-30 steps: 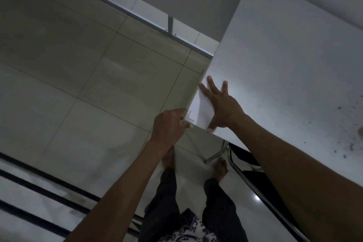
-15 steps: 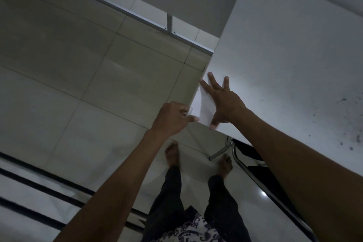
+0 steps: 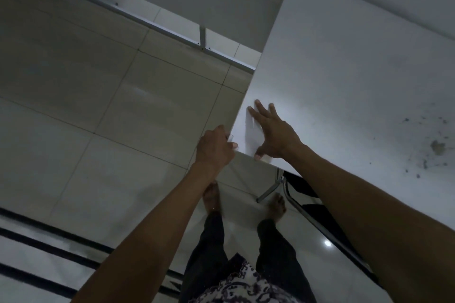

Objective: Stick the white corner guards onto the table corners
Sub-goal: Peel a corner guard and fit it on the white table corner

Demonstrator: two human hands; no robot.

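Right at the near left corner of the white table (image 3: 344, 81), both hands are working. The right hand (image 3: 273, 135) lies flat on the tabletop, fingers straight and spread, thumb stretched down to the table's front edge; it grasps nothing, just presses down. Under its palm and fingers sits a brighter white patch that looks like the corner guard (image 3: 245, 135), lying on the tabletop right at the corner, touching the left edge and front edge; its exact outline is hard to tell in the dim light. The left hand (image 3: 215, 147) is off the table's left edge, beside the corner, fingers curled, pinching a small thin clear piece (image 3: 230, 136) at the fingertips; what that piece is cannot be told, maybe a film tab. The left thumb tip touches the corner at the front edge. Dark specks and a smudge (image 3: 437, 147) mark the tabletop far right. Below the table a chrome leg (image 3: 269, 188) angles to the floor, with a dark chair (image 3: 317, 214) tucked under the front edge. The person stands barefoot on pale floor tiles (image 3: 103, 96), dark trousers, patterned cloth at the waist. A metal rail (image 3: 157, 24) runs across the floor beyond, and dark stripes (image 3: 37, 251) cross the floor lower left.
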